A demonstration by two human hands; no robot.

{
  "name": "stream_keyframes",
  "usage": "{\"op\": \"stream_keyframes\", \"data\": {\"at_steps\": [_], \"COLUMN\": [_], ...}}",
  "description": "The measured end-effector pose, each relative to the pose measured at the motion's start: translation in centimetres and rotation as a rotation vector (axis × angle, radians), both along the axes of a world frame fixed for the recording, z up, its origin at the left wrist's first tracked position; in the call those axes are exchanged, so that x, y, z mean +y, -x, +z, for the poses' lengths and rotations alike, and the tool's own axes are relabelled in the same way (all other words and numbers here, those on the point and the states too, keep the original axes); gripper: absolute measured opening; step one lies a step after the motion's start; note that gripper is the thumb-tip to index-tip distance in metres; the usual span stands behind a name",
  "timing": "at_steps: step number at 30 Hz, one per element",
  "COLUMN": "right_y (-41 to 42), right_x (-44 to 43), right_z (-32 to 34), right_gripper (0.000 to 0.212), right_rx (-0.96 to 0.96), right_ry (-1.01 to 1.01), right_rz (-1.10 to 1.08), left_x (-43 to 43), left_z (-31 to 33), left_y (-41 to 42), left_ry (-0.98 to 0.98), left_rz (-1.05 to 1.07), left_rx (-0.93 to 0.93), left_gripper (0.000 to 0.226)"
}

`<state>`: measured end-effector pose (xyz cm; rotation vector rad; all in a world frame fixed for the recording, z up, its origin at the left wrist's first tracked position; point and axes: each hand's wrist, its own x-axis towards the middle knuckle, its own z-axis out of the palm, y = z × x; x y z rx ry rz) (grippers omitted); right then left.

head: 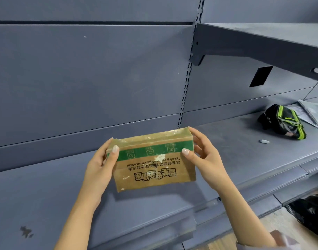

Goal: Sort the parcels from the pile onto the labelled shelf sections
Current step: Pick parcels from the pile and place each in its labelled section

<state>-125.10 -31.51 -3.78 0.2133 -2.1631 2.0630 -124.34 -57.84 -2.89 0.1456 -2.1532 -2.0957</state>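
The cardboard box (154, 175) carries upside-down print: partly hidden English, "Technology … quality makes future", with two lines of Chinese characters. Its green band (151, 152) holds three small icons whose captions are too small to read.

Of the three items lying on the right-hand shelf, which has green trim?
The black pouch, between the small grey piece and the spiral notebook; those two are plain grey.

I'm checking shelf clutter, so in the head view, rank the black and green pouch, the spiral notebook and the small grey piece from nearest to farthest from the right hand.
1. The small grey piece, on the shelf right of the right hand gripping the parcel.
2. The black and green pouch, farther right and back.
3. The spiral notebook, at the far right edge.
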Motion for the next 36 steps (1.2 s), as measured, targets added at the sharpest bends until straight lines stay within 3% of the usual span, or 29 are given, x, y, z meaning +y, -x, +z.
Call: {"op": "stream_keyframes", "data": {"at_steps": [7,12,17,21,31,36], "right_y": [-1.9,-2.1,-1.8,-1.5,-0.8,-0.8], "right_x": [0.2,1.4,2.1,1.9,1.1,1.1], "right_z": [0.1,0.8,1.3,0.9,0.8,0.5], "right_gripper": [0.066,0.079,0.076,0.079,0.066,0.074], "right_rx": [0.1,0.084,0.082,0.074,0.12,0.241], "right_ry": [0.035,-0.092,-0.218,-0.249,-0.21,-0.24], "right_rz": [0.008,0.058,0.126,0.147,0.134,0.058], "left_x": [-0.8,-0.5,-1.0,-1.4,-2.0,-1.4], "left_z": [1.2,1.2,1.3,1.6,1.7,2.2], "left_y": [0.0,-0.7,-1.5,-1.8,-1.3,-0.8], "left_ry": [0.066,0.122,0.128,0.123,0.125,0.095], "left_rz": [-0.08,-0.104,-0.161,-0.169,-0.146,0.017], "left_rx": [0.084,0.183,0.269,0.308,0.275,0.103], "left_gripper": [0.05,0.049,0.072,0.072,0.093,0.037]}}
